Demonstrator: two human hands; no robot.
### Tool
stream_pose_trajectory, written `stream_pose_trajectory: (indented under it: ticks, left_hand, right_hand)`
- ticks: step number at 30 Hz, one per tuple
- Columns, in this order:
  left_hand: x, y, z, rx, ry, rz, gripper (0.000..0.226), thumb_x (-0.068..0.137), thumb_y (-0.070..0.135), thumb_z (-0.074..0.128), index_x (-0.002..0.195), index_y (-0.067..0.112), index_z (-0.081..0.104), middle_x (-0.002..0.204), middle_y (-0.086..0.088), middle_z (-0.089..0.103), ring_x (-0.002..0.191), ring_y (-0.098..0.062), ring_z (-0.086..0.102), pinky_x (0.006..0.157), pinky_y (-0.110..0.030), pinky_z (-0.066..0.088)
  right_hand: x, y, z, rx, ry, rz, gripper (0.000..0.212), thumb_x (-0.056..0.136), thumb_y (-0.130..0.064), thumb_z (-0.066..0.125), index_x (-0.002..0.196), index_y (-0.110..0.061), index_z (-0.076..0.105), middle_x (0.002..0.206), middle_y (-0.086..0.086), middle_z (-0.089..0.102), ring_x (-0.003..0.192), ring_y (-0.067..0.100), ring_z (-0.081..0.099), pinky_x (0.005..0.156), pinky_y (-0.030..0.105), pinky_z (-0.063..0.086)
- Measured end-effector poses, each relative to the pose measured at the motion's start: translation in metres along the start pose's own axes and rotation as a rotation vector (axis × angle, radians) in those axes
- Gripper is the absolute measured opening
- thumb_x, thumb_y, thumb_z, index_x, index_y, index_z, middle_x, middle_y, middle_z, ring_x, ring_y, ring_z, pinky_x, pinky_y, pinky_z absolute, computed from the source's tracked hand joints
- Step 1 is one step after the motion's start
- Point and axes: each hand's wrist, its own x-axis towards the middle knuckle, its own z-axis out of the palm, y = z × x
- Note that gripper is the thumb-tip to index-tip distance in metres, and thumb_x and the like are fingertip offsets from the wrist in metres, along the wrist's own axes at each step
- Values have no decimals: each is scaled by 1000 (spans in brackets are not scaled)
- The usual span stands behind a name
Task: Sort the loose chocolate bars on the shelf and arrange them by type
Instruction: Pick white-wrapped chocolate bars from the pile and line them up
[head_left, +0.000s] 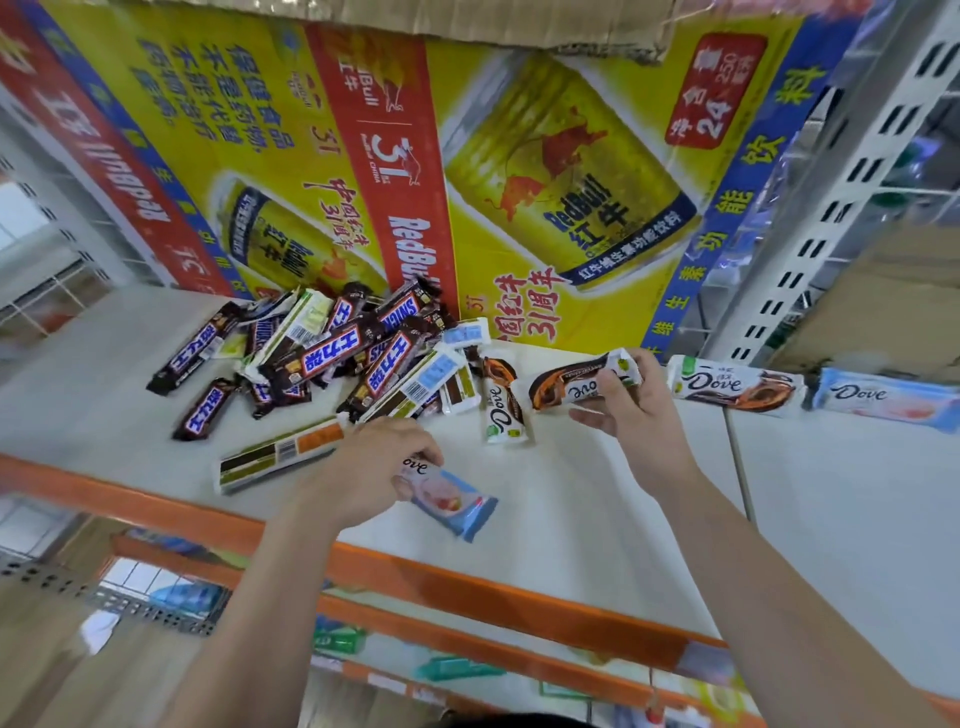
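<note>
Sorting looks barely begun. Left of the yellow Red Bull carton (519, 171), the heap of dark Snickers and white-wrapped bars (332, 353) lies jumbled on the white shelf (597, 509). Before the carton, the left hand (363, 467) pinches a pale-blue Dove bar (452, 501); the right hand (631, 410) grips a brown-and-white Dove bar (576, 384). Right of the carton, two sorted Dove bars (737, 387) lie end to end.

White shelf (597, 499) under heaped chocolate bars (332, 358), two Dove bars (737, 385) apart.
</note>
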Motion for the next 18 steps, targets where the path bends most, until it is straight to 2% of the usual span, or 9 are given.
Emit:
stream_pose_trajectory:
  ticks: [3,5,7,11,13,16,18]
  left_hand:
    - [11,22,5,56,16,9,39,74,19,74,101,37,51,109,18,49,107,-6,38,94,-34,26]
    - [21,36,13,-17,35,49,42,71,18,74,95,39,47,103,18,49,103,-7,43,92,-34,30]
    - [31,53,21,-76,52,94,41,70,15,73,93,38,48,100,18,49,95,-7,47,87,-32,35]
    - [52,90,36,-137,60,180,41,69,13,74,98,32,53,101,14,54,91,-10,52,80,-32,39]
    - [61,107,43,-146,53,213,42,68,13,75,101,31,56,100,12,57,91,-11,53,80,-31,43]
    - [73,132,55,-156,54,237,43,67,14,76,101,32,57,95,9,57,91,-10,53,80,-32,45]
    - [79,147,62,-148,57,238,43,66,15,76,100,33,57,93,10,56,89,-9,52,78,-33,44]
  right_hand:
    - [-5,-7,-13,30,38,17,30,86,7,59,104,-12,45,92,15,64,85,31,66,78,45,56]
    - [-7,-12,-26,-41,84,26,41,75,13,67,104,-8,46,90,17,64,83,29,65,77,41,57]
    - [-10,-20,-44,-129,133,28,45,69,12,72,101,-10,50,90,17,66,79,23,65,77,34,55]
    - [-16,-37,-86,-266,206,-58,26,73,3,73,92,-9,60,78,0,70,73,13,65,71,27,51]
    - [-17,-42,-108,-359,208,-123,17,78,-3,69,89,-16,64,77,0,69,71,15,63,71,32,50]
    - [-16,-43,-140,-683,164,-197,14,84,-15,65,94,-25,66,83,-1,65,73,13,57,71,29,45]
    - [-16,-42,-154,-921,88,-226,22,85,-14,66,106,-19,68,95,-2,66,85,10,58,77,26,43]
